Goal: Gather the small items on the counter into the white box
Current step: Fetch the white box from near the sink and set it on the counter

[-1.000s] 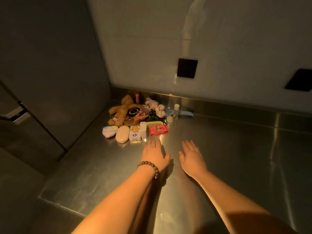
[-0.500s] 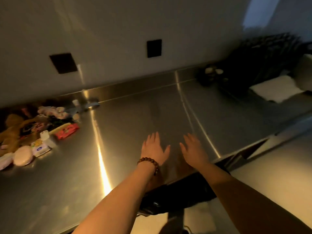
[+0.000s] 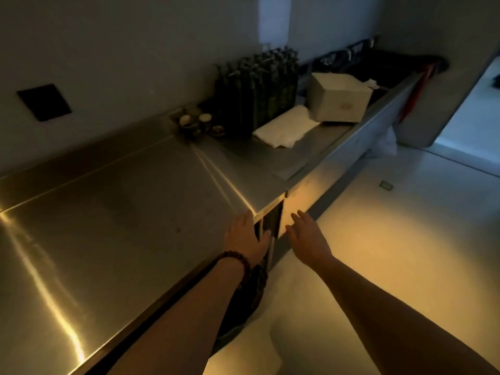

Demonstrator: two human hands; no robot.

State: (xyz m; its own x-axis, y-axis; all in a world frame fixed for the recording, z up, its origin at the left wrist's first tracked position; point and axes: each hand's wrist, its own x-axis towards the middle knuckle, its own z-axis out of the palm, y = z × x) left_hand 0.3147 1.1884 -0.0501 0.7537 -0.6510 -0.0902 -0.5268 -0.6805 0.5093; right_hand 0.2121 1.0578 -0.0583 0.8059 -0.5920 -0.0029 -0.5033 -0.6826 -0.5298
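Observation:
A white cardboard box (image 3: 339, 100) with open flaps stands on the far right end of the steel counter (image 3: 113, 212). My left hand (image 3: 247, 238), with a bead bracelet on its wrist, hovers over the counter's front edge with fingers straight and holds nothing. My right hand (image 3: 307, 240) is stretched out beyond the counter's edge, over the floor, fingers relaxed and empty. Both hands are well short of the box. The small items are out of view to the left.
A folded white cloth (image 3: 286, 127) lies in front of the box. A rack of dark bottles (image 3: 257, 92) and small cups (image 3: 198, 123) stand by the wall. A sink (image 3: 378, 69) lies beyond the box. Pale floor (image 3: 392, 226) is on the right.
The view has swung right along the counter: the pile of small items has left the frame and the white box has come into view. Both hands stay outstretched and empty.

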